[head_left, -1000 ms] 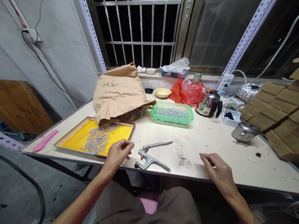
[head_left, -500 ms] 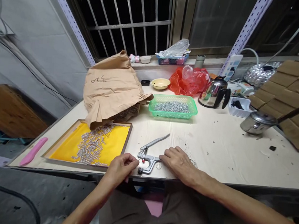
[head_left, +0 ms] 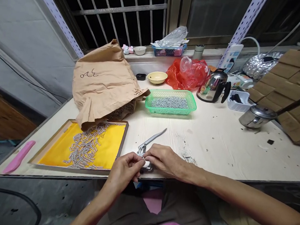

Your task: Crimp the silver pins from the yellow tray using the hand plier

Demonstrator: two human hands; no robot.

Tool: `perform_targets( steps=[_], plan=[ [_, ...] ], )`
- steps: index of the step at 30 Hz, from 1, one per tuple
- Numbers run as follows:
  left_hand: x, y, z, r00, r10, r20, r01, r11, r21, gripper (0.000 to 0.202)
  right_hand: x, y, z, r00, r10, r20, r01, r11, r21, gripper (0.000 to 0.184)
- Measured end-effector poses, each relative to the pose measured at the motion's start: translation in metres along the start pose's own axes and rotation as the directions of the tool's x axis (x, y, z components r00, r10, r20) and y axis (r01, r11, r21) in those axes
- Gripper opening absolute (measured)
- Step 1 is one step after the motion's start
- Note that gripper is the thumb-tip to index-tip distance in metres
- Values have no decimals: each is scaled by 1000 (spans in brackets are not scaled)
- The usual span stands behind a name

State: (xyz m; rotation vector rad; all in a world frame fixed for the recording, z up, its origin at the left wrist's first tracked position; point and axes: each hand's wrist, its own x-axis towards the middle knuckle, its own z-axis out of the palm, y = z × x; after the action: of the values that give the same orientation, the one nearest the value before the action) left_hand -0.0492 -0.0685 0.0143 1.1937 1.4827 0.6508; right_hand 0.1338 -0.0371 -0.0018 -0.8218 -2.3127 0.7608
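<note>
– Head view. Left hand [head_left: 124, 170]: my thumb and forefinger pressed together. Right hand [head_left: 164, 158]: fingers bent, tips right beside the left's. Whether either pinches anything, I can't tell; too small.

– Where are the pliers?

– Pliers [head_left: 153, 139]: near edge, middle of the table [head_left: 222, 149]. One handle shows, angled away to the far right; my hands hide most of the rest. A small white thing [head_left: 146, 164] sits between my hands, too unclear to name.

– How far along?

– My judgement: mid-handling, both hands at the pliers. Loose metal pieces [head_left: 83, 149] lie in the tray [head_left: 123, 143], near left. Another lot of metal bits [head_left: 170, 102] lies in the green basket [head_left: 170, 111], far middle. Plenty left loose in the tray. Which lot, if any, is finished doesn't show.

– Counts?

– Hands two, pliers one, tray one, green basket one, white thing one. Pieces in both lots: heaped, can't count. Brown paper bag [head_left: 103, 81]: one, far left, lower end over the tray's far side, more pieces at its mouth. Pink strip [head_left: 19, 157]: one, left of the tray. Far side: one cream bowl [head_left: 157, 77], one red plastic bag [head_left: 186, 75], one kettle [head_left: 212, 86]. Far right: one lidded pot [head_left: 256, 117].
</note>
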Motion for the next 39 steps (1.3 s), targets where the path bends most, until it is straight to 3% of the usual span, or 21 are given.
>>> perform_targets(
  steps=[3, 9, 12, 17, 21, 26, 31, 39],
  plan=[
    [-3, 3, 5, 1000, -27, 1, 27, 995, -97, 27, 8, -8, 6, 998, 13, -61, -11, 1000, 29, 15],
    [-5, -4, 16, 997, -72, -40, 58, 957, -283, 30, 2, -18, 11, 998, 30, -56, -28, 999, 27, 21],
    [-4, -6, 20, 994, -88, -68, 58, 935, -350, 36, -3, -20, 14, 996, 71, -53, -65, 993, 101, 23],
    [4, -10, 16, 990, -106, -88, 60, 908, -414, 39, -5, -21, 14, 963, 202, -179, -145, 947, 286, 20],
    [6, -15, 5, 992, -101, -69, 79, 961, -265, 42, -12, -11, 4, 934, 282, -221, -205, 926, 317, 20],
    [8, -17, -6, 987, -161, 10, 161, 987, -17, 43, -33, 10, -6, 952, 119, -282, -109, 993, 51, 20],
    [17, -9, -8, 986, -165, 35, 155, 967, 200, 40, -48, 17, -3, 964, 47, -260, -90, 983, -157, 21],
    [27, -2, -8, 973, -214, 88, 169, 917, 362, 41, -57, 20, 9, 975, 107, -196, -156, 954, -256, 22]
  ],
)
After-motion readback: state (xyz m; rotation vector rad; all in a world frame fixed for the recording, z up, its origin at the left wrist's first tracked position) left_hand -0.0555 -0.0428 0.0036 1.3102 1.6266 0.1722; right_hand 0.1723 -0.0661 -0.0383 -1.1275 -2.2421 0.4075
